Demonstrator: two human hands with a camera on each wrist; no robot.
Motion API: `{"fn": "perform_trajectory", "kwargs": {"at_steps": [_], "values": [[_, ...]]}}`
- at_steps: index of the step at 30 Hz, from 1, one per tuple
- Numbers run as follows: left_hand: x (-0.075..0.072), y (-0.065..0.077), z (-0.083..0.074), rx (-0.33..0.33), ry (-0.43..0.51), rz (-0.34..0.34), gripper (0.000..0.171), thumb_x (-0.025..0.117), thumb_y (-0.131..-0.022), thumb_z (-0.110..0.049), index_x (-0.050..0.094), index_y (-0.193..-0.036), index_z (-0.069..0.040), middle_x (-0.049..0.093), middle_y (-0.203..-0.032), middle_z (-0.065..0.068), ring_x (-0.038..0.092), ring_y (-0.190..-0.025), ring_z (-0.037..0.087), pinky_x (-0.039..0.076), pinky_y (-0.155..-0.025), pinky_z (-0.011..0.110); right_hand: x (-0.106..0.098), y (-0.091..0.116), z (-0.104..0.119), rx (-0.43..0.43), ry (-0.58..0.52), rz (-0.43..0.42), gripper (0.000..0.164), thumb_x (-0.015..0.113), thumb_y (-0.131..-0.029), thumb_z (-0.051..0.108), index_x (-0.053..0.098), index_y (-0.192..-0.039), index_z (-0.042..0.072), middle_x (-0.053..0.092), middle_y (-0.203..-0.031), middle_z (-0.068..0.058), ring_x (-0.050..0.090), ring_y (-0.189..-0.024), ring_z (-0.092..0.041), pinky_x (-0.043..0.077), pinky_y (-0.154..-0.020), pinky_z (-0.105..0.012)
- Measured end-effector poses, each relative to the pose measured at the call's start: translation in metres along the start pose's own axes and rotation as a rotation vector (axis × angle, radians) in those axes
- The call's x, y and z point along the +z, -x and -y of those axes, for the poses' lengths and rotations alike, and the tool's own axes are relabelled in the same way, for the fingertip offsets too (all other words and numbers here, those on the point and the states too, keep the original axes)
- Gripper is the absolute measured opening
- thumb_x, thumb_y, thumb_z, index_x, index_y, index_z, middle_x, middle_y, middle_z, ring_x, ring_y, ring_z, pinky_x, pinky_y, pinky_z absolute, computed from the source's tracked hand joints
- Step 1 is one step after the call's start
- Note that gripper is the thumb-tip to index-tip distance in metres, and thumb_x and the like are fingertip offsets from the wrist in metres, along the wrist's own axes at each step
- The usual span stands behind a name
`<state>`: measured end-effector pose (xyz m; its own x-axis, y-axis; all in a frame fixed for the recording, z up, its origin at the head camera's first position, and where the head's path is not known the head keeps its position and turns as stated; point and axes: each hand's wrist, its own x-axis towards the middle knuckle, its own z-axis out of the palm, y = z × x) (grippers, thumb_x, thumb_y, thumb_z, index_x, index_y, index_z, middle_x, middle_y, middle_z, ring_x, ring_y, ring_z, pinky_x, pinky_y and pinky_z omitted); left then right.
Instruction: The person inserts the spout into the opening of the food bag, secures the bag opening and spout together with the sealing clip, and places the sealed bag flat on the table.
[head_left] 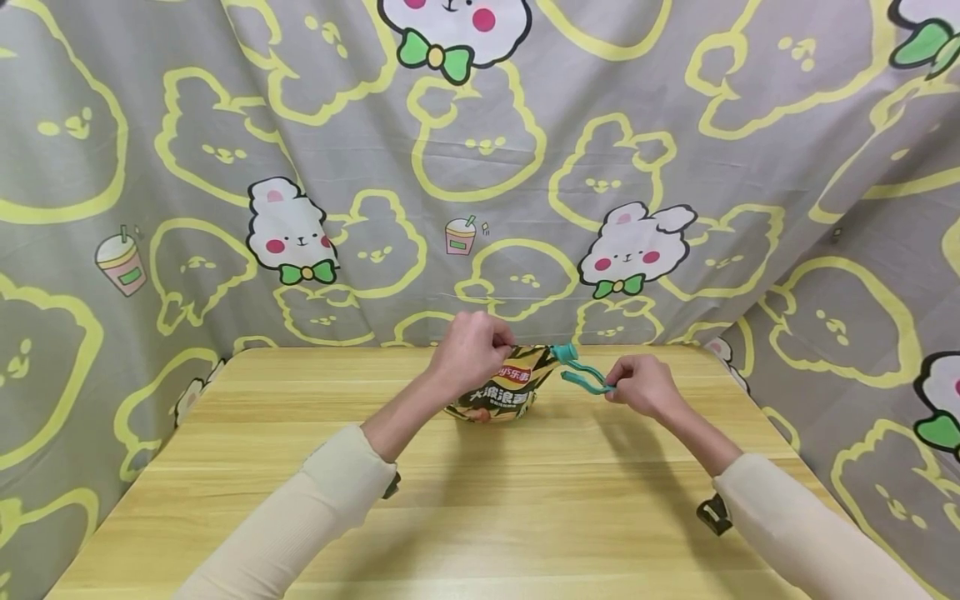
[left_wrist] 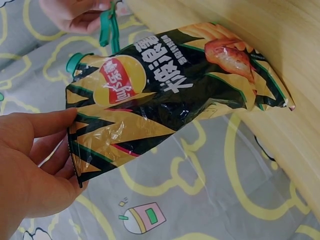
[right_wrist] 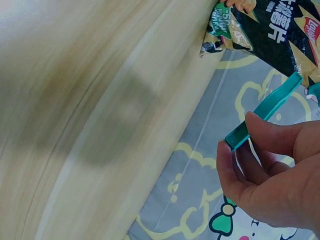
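A black-and-gold chip bag (head_left: pixel 510 392) is held up by its top, its lower end at the wooden table. My left hand (left_wrist: pixel 37 162) pinches the bag's top edge between thumb and fingers, as the left wrist view shows. At the bag's other top corner sits a teal round cap or spout piece (left_wrist: pixel 76 64). From there the arms of a teal bag clip (head_left: pixel 588 382) spread apart toward the right. Thumb and fingers of my right hand (head_left: pixel 641 385) pinch the end of the clip, seen closer in the right wrist view as a long channelled bar (right_wrist: pixel 272 102).
The light wooden table (head_left: pixel 525 517) reaches back to a grey curtain (head_left: pixel 360 167) printed with yellow bear outlines and white rabbits. More curtain hangs along both sides. A dark strap buckle (head_left: pixel 714 514) hangs by the right sleeve.
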<state>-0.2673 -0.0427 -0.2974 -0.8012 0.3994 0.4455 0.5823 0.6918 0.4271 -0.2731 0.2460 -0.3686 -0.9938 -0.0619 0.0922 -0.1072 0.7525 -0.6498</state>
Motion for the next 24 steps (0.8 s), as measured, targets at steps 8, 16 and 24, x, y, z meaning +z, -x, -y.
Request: {"fn": "perform_trajectory", "kwargs": {"at_steps": [8, 16, 24], "values": [[0.000, 0.000, 0.000, 0.000, 0.004, 0.002, 0.012, 0.073, -0.087, 0.001, 0.081, -0.083, -0.008, 0.078, -0.081, 0.003, 0.072, -0.073, 0.014, 0.060, -0.070, 0.028, 0.001, -0.002, 0.010, -0.031, -0.025, -0.013, 0.008, 0.080, -0.079, 0.002, 0.074, -0.081, 0.006, 0.075, -0.079, -0.004, 0.067, -0.082, -0.020, 0.050, -0.069, -0.030], [0.000, -0.001, 0.000, -0.004, 0.000, 0.007, 0.011, 0.073, -0.087, 0.000, 0.081, -0.084, -0.008, 0.078, -0.081, 0.003, 0.073, -0.073, 0.014, 0.060, -0.070, 0.028, 0.004, -0.003, 0.020, -0.086, -0.040, -0.009, 0.009, 0.080, -0.078, 0.001, 0.073, -0.080, 0.006, 0.073, -0.077, -0.003, 0.064, -0.074, -0.014, 0.050, -0.068, -0.030], [0.000, -0.001, 0.000, -0.001, -0.004, 0.009, 0.012, 0.073, -0.087, 0.000, 0.081, -0.083, -0.008, 0.078, -0.081, 0.003, 0.073, -0.074, 0.014, 0.060, -0.070, 0.028, 0.008, -0.001, 0.032, -0.092, -0.068, -0.002, 0.009, 0.080, -0.079, 0.000, 0.073, -0.082, 0.005, 0.073, -0.079, -0.006, 0.065, -0.073, -0.013, 0.051, -0.067, -0.028]]}}
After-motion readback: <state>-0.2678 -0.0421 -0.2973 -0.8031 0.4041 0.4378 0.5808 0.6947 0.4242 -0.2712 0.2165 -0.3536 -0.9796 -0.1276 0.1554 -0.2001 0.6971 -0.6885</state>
